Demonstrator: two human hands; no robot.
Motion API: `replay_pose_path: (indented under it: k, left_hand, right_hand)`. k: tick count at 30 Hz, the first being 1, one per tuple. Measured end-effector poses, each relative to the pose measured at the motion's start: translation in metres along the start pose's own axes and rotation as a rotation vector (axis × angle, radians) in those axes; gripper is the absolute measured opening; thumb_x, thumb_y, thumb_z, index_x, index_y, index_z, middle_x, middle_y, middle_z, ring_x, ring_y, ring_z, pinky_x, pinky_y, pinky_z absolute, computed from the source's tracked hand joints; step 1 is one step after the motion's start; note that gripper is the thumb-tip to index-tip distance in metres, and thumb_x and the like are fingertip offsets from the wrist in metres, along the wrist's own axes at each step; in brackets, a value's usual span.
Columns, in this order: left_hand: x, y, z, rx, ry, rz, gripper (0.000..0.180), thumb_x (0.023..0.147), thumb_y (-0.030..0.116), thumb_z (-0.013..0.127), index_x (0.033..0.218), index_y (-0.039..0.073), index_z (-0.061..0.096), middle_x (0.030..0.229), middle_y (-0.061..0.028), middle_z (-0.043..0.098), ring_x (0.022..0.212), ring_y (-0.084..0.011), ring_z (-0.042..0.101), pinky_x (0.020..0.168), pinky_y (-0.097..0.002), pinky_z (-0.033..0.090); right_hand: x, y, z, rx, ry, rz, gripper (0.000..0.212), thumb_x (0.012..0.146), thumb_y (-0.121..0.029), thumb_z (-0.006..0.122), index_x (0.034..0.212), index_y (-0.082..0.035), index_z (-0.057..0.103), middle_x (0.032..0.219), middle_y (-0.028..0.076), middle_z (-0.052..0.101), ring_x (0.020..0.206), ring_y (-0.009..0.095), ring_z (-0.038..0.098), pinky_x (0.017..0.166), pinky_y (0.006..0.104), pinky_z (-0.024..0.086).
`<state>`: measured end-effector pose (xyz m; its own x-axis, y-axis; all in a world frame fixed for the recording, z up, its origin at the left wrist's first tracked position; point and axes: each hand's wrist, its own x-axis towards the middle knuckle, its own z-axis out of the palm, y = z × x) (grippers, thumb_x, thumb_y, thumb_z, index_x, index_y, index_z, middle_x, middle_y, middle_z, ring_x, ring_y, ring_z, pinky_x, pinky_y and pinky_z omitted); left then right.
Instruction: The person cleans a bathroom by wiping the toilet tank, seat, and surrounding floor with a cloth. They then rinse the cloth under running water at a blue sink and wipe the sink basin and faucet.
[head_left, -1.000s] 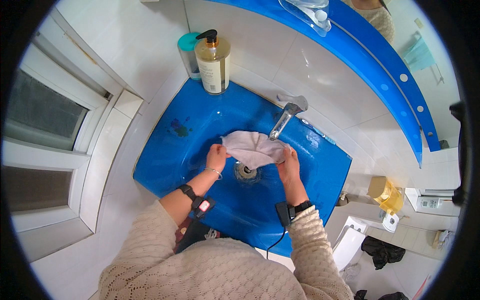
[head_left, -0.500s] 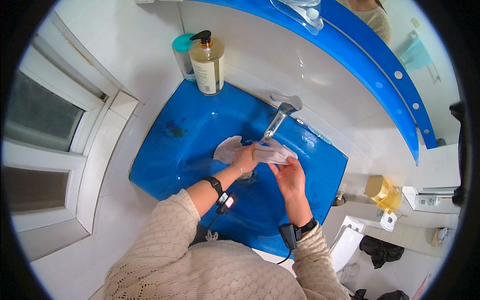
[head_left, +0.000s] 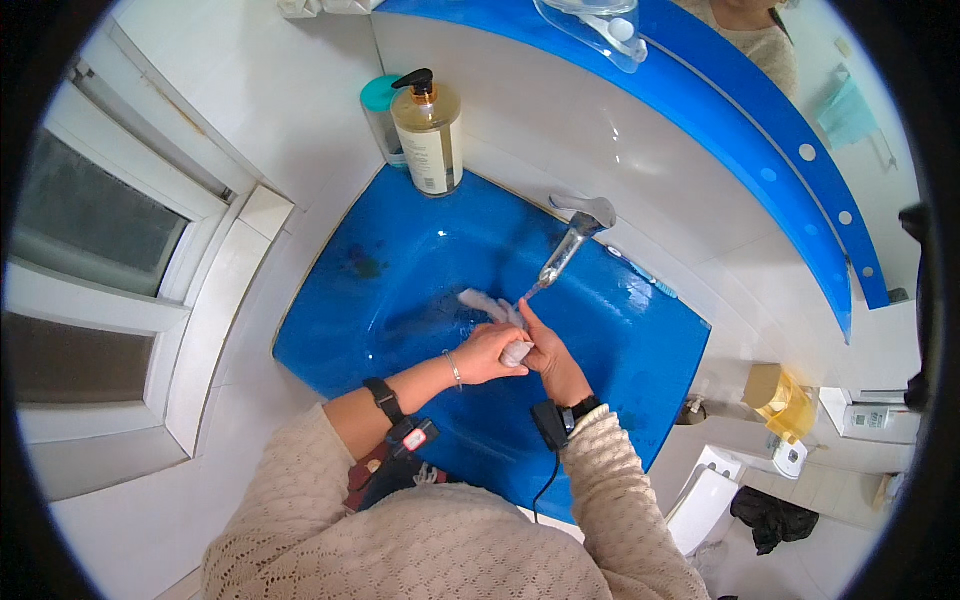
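A wet, pale pink cloth [head_left: 485, 302], somewhat sock-like in shape, is bunched between my hands over the blue sink [head_left: 630, 360]. My left hand [head_left: 487, 355] is closed round its middle, and a small bulge shows past the fingers. My right hand [head_left: 553, 362] is pressed against the left, its fingers curled on the bunched part and one digit pointing up toward the spout. A loose end trails to the upper left above the basin. From the chrome faucet [head_left: 570, 245], a thin stream of water comes down by the cloth and my right hand.
A pump bottle [head_left: 428, 140] and a teal-lidded container [head_left: 380, 110] stand at the sink's far left corner. A toothbrush [head_left: 640, 270] lies along the back rim, right of the faucet. Overhead curves a blue shelf [head_left: 700, 130]. A window [head_left: 100, 220] is at the left.
The cloth, spread out between my hands before, is now bunched up. My hands have come together and closed on it, slightly nearer to me. The view has shifted a little.
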<state>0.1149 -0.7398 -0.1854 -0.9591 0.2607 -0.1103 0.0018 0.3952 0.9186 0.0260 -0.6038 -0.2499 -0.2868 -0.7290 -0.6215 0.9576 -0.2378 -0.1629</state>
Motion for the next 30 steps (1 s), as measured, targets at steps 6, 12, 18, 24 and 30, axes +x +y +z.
replay_pose_path:
  k: [6,12,18,24,30]
  left_hand:
    - [-0.004,-0.041,-0.031,-0.580,0.338,-0.189,0.053,0.088,0.037,0.067,0.132,0.014,0.047,0.128,-0.0118,0.049,0.117,-0.0254,0.051,0.096,-0.0355,0.043]
    - [0.023,-0.013,-0.027,-1.115,-0.149,-0.260,0.069,0.088,0.040,0.065,0.143,0.010,0.035,0.132,-0.0154,0.052,0.123,-0.0261,0.050,0.102,-0.0397,0.044]
    - [0.030,-0.003,-0.003,-0.963,0.098,-0.357,0.054,0.085,0.035,0.072,0.126,0.007,0.049,0.116,-0.0113,0.059,0.106,-0.0162,0.057,0.085,-0.0329,0.050]
    - [0.045,-0.043,0.036,-0.723,0.527,-0.536,0.073,0.082,0.053,0.069,0.132,0.006,0.045,0.129,-0.0126,0.051,0.114,-0.0257,0.052,0.091,-0.0418,0.045]
    - [0.009,-0.029,0.033,-0.360,0.386,-0.419,0.102,0.072,0.051,0.079,0.148,0.011,0.024,0.147,-0.0186,0.029,0.129,-0.0373,0.040,0.100,-0.0485,0.042]
  right_hand:
    - [-0.048,0.006,0.051,-0.327,-0.025,-0.039,0.062,0.088,-0.041,0.066,0.132,-0.004,0.042,0.122,0.015,0.055,0.105,0.028,0.060,0.080,0.0449,0.057]
    - [-0.065,-0.010,0.061,-0.408,-0.127,0.091,0.055,0.084,-0.014,0.072,0.128,-0.001,0.043,0.106,0.012,0.061,0.099,0.021,0.063,0.070,0.0289,0.057]
    - [-0.061,-0.007,0.036,-0.827,-0.067,-0.045,0.033,0.083,-0.018,0.071,0.108,-0.002,0.055,0.101,0.015,0.065,0.085,0.022,0.067,0.053,0.0305,0.051]
    - [-0.029,0.025,0.034,-1.816,0.469,-0.671,0.056,0.078,-0.014,0.070,0.125,0.000,0.043,0.102,0.028,0.062,0.089,0.045,0.061,0.068,0.0488,0.052]
    - [-0.038,0.023,0.010,-1.272,0.297,-0.453,0.044,0.082,-0.022,0.071,0.117,-0.007,0.051,0.089,0.010,0.062,0.062,0.018,0.056,0.048,0.0321,0.044]
